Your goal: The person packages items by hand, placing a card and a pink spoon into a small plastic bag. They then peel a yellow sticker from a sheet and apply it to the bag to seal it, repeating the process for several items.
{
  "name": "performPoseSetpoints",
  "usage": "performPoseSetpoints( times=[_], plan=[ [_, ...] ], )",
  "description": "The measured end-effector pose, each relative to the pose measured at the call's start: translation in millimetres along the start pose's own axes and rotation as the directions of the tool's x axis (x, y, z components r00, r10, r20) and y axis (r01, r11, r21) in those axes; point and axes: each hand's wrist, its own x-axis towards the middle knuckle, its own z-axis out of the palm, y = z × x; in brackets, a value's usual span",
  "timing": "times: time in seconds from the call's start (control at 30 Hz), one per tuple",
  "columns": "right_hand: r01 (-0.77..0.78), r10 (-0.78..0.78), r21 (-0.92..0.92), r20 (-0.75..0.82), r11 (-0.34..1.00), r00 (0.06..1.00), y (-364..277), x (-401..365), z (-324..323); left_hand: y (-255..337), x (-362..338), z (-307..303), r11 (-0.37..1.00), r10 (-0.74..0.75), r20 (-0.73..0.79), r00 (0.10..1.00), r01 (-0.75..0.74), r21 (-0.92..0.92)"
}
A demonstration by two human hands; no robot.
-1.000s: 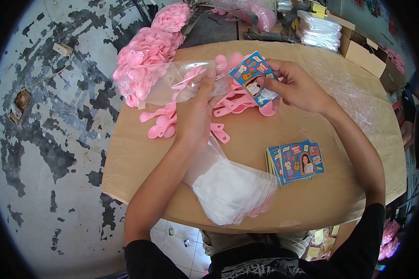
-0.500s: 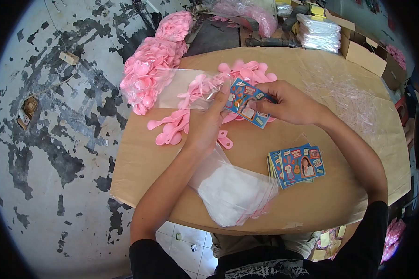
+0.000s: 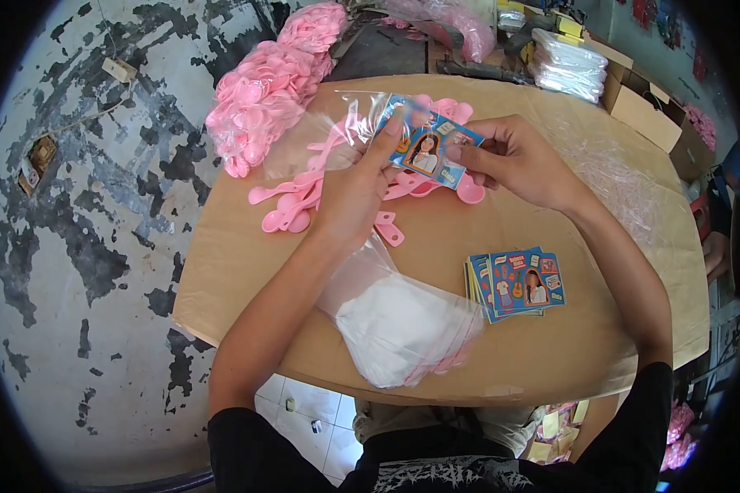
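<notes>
A blue printed card (image 3: 426,156) with a portrait and small pictures is held up over the table. My right hand (image 3: 528,163) pinches its right end between thumb and fingers. My left hand (image 3: 355,185) is closed at the card's left end, its thumb over a clear plastic bag (image 3: 360,105) that overlaps the card there. Pink plastic spoons (image 3: 292,201) lie spread beneath and beside my hands. Below my left forearm rests a stack of clear bags (image 3: 407,333) with pinkish edge strips. To its right sits a pile of the same blue cards (image 3: 528,283).
A big clear sack of pink spoons (image 3: 263,99) stands at the table's back left. Clear plastic strips (image 3: 612,185) are scattered on the right of the brown-covered table (image 3: 222,287). Behind are packed clear bags (image 3: 569,66) and an open cardboard box (image 3: 645,107). Another person's arm (image 3: 717,251) shows at the right edge.
The card has turned and moved slightly up, and the clear bag, earlier trailing left of my left hand, now overlaps the card's left part. The whole view has shifted slightly.
</notes>
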Motion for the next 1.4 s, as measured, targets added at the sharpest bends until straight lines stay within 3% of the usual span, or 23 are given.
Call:
performPoseSetpoints(
  times=[0.07,0.1,0.17,0.27,0.37,0.47,0.5,0.63,0.73,0.8,0.83,0.87,0.93,0.97,1.0,1.07,1.1,1.2,1.23,1.3,1.4],
  plan=[
    [0.052,-0.051,0.026,-0.036,0.998,0.998,5,1,2,-2,0,3,1.000,0.024,-0.001,1.000,-0.024,0.019],
    [0.080,-0.078,0.037,-0.052,0.996,0.996,7,2,3,-3,-1,1,0.970,0.078,-0.005,0.997,-0.074,0.231],
    [0.067,-0.065,0.040,-0.045,0.997,0.997,9,1,6,-11,-1,-4,0.951,0.099,-0.011,0.995,-0.091,0.295],
    [0.050,-0.049,0.059,-0.022,0.997,0.999,7,-1,7,-4,-3,1,0.971,0.091,-0.009,0.996,-0.087,0.224],
    [0.051,-0.050,0.066,-0.017,0.996,0.999,2,-1,8,12,-4,10,0.993,0.084,-0.009,0.996,-0.084,-0.084],
    [0.052,-0.051,0.089,-0.012,0.995,0.999,-1,-2,7,8,-3,0,0.986,0.136,0.065,0.989,-0.141,0.085],
    [0.053,-0.053,0.098,-0.007,0.994,0.999,0,-2,7,8,-6,-3,0.998,0.059,0.111,0.992,-0.062,0.023],
    [0.124,-0.122,0.127,-0.023,0.984,0.992,5,-4,17,-12,-3,-2,0.969,0.110,0.122,0.986,-0.133,0.208],
    [0.145,-0.141,0.059,-0.073,0.988,0.987,-9,-8,21,-8,-7,9,0.962,0.221,0.177,0.959,-0.244,0.119],
    [0.083,-0.085,-0.029,-0.103,0.996,0.991,-14,-9,19,3,-6,4,0.982,0.185,0.178,0.966,-0.174,-0.078],
    [0.094,-0.083,0.092,-0.117,0.991,0.990,-12,-9,22,6,-6,2,0.976,0.164,0.182,0.970,-0.131,-0.176],
    [0.106,-0.078,0.212,-0.132,0.971,0.988,-9,-8,27,7,-7,3,0.983,0.158,0.193,0.968,-0.136,-0.121],
    [0.112,-0.072,0.332,-0.129,0.937,0.989,-12,-11,30,7,-10,5,0.989,0.150,0.215,0.965,-0.150,-0.016],
    [0.106,-0.074,0.335,-0.108,0.936,0.991,-19,-15,29,9,-13,9,0.985,0.170,0.244,0.955,-0.162,-0.056],
    [0.099,-0.075,0.338,-0.084,0.936,0.994,-23,-17,29,7,-12,8,0.967,0.239,0.311,0.920,-0.255,0.012],
    [0.105,-0.096,0.155,-0.064,0.982,0.993,-11,-13,26,-3,-9,0,0.890,0.344,0.447,0.826,-0.438,0.126],
    [0.107,-0.104,0.062,-0.053,0.992,0.993,-5,-11,22,-4,-10,-3,0.928,0.326,0.338,0.883,-0.368,0.065],
    [0.115,-0.115,-0.053,-0.003,0.992,0.993,3,-4,6,7,-6,-8,0.934,0.357,0.124,0.926,-0.350,-0.079],
    [0.222,-0.235,-0.331,0.003,0.917,0.972,13,-3,1,10,-2,-14,0.933,0.355,0.076,0.932,-0.348,-0.092],
    [0.358,-0.442,-0.773,0.112,0.524,0.890,41,1,-6,12,0,-16,0.936,0.351,0.032,0.936,-0.349,-0.038],
    [0.333,-0.412,-0.817,0.131,0.471,0.902,61,6,-3,9,3,-18,0.949,0.311,0.003,0.950,-0.311,-0.041]
  ],
)
